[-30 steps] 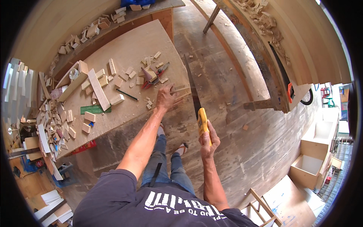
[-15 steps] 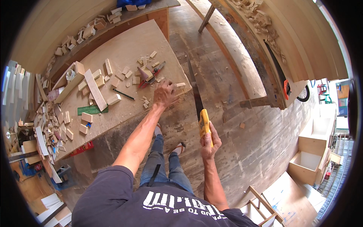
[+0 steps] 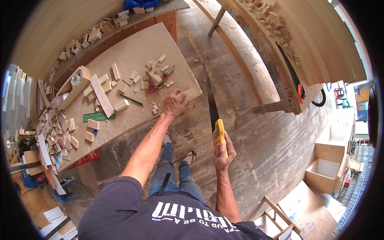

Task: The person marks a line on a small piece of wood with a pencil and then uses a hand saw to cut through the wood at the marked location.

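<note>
My right hand (image 3: 225, 155) grips the yellow handle of a handsaw (image 3: 219, 134). Its long dark blade points away from me, just off the right corner of a plywood worktop (image 3: 132, 48). Near that corner, my left hand (image 3: 175, 104) presses down with bent fingers on a small wood piece (image 3: 187, 92), mostly hidden by the hand. Beyond the left hand lie red-handled pliers (image 3: 161, 82) among small offcuts. A dark pencil (image 3: 132, 99) rests to the left, close to a pale wood strip (image 3: 102, 95) and a green flat piece (image 3: 98, 117).
Many wood offcuts (image 3: 66, 136) crowd the worktop's left side. A second bench (image 3: 240, 52) runs along the far right, with another saw, orange-handled (image 3: 301, 93), at its end. Open wooden boxes (image 3: 322, 170) stand to the right, and a wooden frame (image 3: 280, 218) at lower right.
The handsaw has shifted slightly toward me and to the right, its blade swinging a little away from the worktop corner. My left hand stays near the corner, its fingers drawn in closer.
</note>
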The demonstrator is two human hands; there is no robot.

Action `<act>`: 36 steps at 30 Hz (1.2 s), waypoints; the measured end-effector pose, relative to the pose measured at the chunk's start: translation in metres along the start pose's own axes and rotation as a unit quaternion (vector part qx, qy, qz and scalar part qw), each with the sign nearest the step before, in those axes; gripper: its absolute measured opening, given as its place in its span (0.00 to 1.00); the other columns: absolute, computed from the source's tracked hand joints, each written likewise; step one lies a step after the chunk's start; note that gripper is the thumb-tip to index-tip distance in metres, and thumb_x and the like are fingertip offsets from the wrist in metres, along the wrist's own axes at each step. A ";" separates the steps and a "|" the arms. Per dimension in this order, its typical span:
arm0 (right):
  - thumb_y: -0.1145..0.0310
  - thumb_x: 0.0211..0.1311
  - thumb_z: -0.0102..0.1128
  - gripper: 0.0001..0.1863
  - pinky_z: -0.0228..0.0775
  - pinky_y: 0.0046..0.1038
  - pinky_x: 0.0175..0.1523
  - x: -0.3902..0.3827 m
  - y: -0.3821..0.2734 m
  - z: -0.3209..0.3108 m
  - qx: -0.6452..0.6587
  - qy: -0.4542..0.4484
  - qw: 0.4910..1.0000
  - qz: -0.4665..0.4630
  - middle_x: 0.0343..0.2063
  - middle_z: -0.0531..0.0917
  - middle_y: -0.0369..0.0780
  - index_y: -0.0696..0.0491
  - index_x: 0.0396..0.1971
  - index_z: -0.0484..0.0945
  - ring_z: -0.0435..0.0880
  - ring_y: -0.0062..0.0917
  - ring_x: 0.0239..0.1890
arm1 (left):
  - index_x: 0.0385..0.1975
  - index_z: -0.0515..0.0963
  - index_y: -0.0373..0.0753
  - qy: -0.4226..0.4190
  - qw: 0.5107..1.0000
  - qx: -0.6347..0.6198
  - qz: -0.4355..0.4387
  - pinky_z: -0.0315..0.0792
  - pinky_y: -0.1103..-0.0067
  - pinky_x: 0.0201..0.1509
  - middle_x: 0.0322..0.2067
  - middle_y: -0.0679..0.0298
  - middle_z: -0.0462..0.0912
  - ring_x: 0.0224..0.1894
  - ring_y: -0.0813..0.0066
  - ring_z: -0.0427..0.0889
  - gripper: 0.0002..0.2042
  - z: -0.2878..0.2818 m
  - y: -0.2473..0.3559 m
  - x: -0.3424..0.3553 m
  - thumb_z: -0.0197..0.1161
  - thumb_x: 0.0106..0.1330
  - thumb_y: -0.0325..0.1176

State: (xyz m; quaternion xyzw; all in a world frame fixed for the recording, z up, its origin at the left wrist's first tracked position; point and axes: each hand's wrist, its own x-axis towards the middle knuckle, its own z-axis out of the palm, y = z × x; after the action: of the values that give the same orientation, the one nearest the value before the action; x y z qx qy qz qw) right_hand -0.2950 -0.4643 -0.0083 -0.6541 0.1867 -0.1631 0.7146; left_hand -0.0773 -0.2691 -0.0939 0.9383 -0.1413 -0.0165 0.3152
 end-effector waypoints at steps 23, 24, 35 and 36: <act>0.68 0.73 0.52 0.22 0.57 0.13 0.24 0.014 0.006 0.063 -0.007 -0.057 0.998 -0.010 0.28 0.77 0.32 0.61 0.63 0.71 0.66 0.09 0.20 | 0.42 0.85 0.41 -0.019 0.994 -0.047 -0.096 0.69 0.60 0.58 0.47 0.56 0.83 0.52 0.50 0.77 0.15 -0.002 -0.006 0.043 0.56 0.69 0.44; 0.68 0.73 0.52 0.22 0.58 0.13 0.24 0.015 0.007 0.066 -0.009 -0.060 0.998 -0.014 0.28 0.77 0.32 0.61 0.63 0.71 0.66 0.09 0.20 | 0.42 0.85 0.42 -0.018 0.992 -0.054 -0.112 0.68 0.61 0.58 0.47 0.55 0.83 0.51 0.50 0.77 0.15 0.001 -0.009 0.044 0.56 0.69 0.44; 0.69 0.70 0.53 0.23 0.64 0.18 0.30 0.016 0.016 0.083 -0.076 -0.047 0.996 -0.021 0.26 0.78 0.31 0.59 0.63 0.72 0.72 0.13 0.24 | 0.41 0.87 0.44 -0.021 0.985 -0.082 -0.148 0.62 0.65 0.62 0.43 0.53 0.85 0.53 0.55 0.78 0.16 0.008 -0.009 0.049 0.57 0.68 0.47; 0.69 0.71 0.52 0.22 0.63 0.17 0.28 0.016 0.016 0.085 -0.076 -0.049 0.996 -0.026 0.26 0.78 0.31 0.59 0.63 0.72 0.71 0.12 0.23 | 0.40 0.87 0.44 -0.018 0.986 -0.078 -0.146 0.62 0.65 0.62 0.43 0.53 0.85 0.53 0.55 0.78 0.16 0.009 -0.010 0.049 0.57 0.69 0.47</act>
State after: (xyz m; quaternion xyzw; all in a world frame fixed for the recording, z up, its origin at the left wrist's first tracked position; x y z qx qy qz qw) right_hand -0.2407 -0.3962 -0.0192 -0.7187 0.1462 -0.1347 0.6663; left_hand -0.0289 -0.2803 -0.1035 0.9208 -0.0072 -0.0902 0.3794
